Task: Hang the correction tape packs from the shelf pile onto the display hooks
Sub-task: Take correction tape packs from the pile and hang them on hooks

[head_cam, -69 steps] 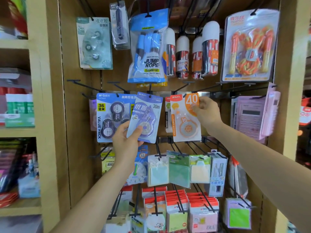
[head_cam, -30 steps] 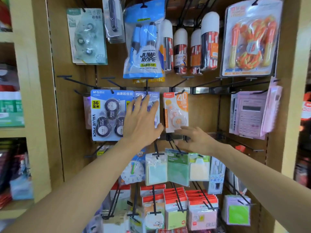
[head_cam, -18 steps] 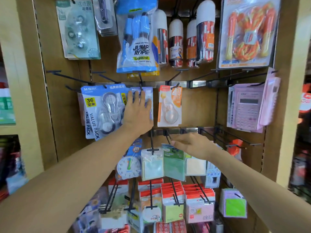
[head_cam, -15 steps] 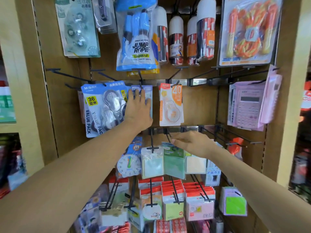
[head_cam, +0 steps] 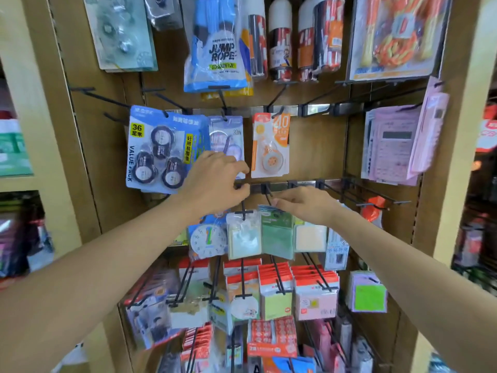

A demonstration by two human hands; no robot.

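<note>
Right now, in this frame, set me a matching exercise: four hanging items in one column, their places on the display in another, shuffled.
Items
1. blue value pack
2. orange 40 pack
3. pink calculator pack
4. jump rope bag

Places
A. top row, above the 30m pack
B. right end of the middle row
C. directly left of the 30m pack
D. directly right of the 30m pack

Pairs: 1-C, 2-D, 3-B, 4-A
</note>
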